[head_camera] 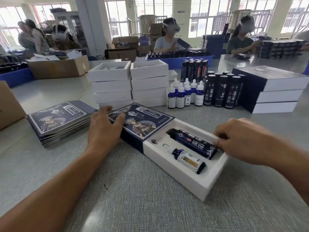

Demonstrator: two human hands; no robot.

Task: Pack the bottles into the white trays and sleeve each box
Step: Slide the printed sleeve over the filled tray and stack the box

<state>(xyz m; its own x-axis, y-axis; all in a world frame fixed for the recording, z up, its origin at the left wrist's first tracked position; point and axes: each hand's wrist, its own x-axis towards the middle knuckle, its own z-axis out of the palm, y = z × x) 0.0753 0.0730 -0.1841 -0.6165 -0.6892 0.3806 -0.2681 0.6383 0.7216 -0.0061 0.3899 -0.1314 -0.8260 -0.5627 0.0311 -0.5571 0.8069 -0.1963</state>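
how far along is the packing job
Done: three sleeved boxes stacked on the right. In hand: a tray holding both bottles, half inside its sleeve; left hand steadies the sleeve, right hand grips the tray end. Left: empty trays, standing bottles.

White Chinese characters run down the tall dark bottles (pixel 231 94) standing at the back, reading 温身苗浴, and the same 苗浴 shows on the big bottle (pixel 194 143) lying in the white tray (pixel 184 185). The dark blue sleeve (pixel 142 121) carries a label box with print too small and blurred to read
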